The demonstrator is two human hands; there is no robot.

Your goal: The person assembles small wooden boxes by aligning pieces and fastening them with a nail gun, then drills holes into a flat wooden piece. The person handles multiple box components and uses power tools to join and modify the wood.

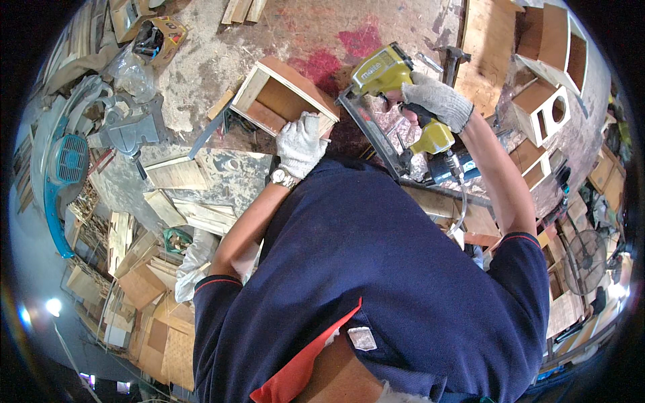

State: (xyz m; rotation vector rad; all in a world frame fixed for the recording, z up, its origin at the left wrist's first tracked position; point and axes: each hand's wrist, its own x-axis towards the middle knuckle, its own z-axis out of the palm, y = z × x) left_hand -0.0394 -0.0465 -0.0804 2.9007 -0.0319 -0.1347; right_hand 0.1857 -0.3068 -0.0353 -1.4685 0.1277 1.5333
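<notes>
My left hand (301, 146), in a white knit glove with a watch at the wrist, grips the near edge of an open wooden box (252, 88). The box rests tilted on the workbench, its hollow side facing me and brown panels inside. My right hand (440, 101), in a grey glove, is closed around the handle of a yellow-green nail gun (379, 70). The gun's long dark magazine slants down toward my body, just right of the box and apart from it. A clear air hose (463, 205) runs from a fitting on its grip.
A grey bench vise (134, 127) and a teal machine with a grille (69, 158) stand at left. Loose boards (178, 173) lie nearer me. A hammer (455, 60) and a wooden box with a round hole (543, 113) are at right, near a fan (584, 258).
</notes>
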